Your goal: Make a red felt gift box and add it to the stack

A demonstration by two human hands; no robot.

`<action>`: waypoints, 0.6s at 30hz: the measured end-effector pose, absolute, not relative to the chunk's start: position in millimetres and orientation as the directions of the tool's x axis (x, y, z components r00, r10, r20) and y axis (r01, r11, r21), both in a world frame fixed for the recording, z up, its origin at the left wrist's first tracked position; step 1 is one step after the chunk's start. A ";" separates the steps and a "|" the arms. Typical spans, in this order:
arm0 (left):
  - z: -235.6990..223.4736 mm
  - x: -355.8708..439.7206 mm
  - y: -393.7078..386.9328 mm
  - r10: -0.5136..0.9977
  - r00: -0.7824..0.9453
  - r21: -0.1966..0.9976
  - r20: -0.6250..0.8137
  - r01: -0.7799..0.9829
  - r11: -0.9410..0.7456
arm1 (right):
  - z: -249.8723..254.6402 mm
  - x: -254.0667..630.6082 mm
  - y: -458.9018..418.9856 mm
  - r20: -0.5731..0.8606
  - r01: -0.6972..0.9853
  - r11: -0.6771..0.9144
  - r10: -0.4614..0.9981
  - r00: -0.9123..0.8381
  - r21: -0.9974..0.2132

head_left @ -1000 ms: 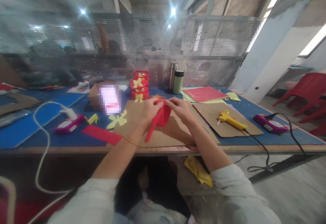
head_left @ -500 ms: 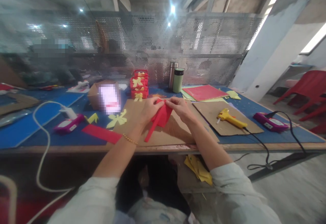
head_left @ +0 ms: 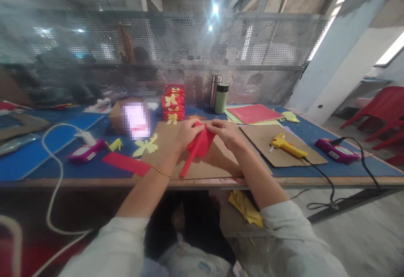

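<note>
Both my hands hold one folded red paper piece just above a brown cardboard sheet on the blue table. My left hand pinches its upper left edge and my right hand pinches its upper right edge. A long red strip of the piece hangs down toward the table's front edge. A flat red paper strip and a yellow paper bow lie to the left of my hands.
A stack of red boxes with yellow bows stands behind my hands, beside two flasks. A yellow glue gun rests on cardboard at the right. Purple devices, cables, red paper sheets and a mesh screen are around.
My hands and the red paper piece stay in nearly the same place; my fingers shift slightly along its top edge.
</note>
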State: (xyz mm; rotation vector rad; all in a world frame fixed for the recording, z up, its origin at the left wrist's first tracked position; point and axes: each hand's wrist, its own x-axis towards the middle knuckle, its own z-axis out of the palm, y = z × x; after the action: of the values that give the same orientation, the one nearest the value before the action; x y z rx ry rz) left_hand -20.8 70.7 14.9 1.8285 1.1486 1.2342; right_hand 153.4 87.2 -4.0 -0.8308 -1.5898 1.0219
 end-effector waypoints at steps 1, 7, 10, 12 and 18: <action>14.2 -21.0 71.4 0.910 0.182 0.862 0.373 0.294 -0.413 | -3.8 153.7 86.9 0.386 0.018 0.401 0.891 -0.241 -0.916; 13.6 -21.2 71.9 0.914 0.165 0.858 0.371 0.316 -0.406 | -4.6 152.3 87.4 0.386 0.068 0.411 0.892 -0.233 -0.909; 16.3 -20.2 69.0 0.921 0.150 0.861 0.360 0.328 -0.390 | -5.8 149.6 88.1 0.389 0.081 0.413 0.896 -0.213 -0.907; 18.9 -20.0 65.9 0.923 0.134 0.858 0.359 0.340 -0.384 | -6.5 148.0 88.1 0.395 0.084 0.418 0.896 -0.205 -0.905; 21.8 -23.4 60.5 0.911 0.131 0.826 0.391 0.387 -0.410 | -8.7 146.2 88.8 0.408 0.092 0.421 0.903 -0.137 -0.902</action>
State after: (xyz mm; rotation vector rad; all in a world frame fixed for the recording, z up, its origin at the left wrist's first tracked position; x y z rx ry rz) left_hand -23.4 60.5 21.8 1.8703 1.2474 1.2517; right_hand 146.2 88.8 -8.7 -0.9093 -1.5529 0.9030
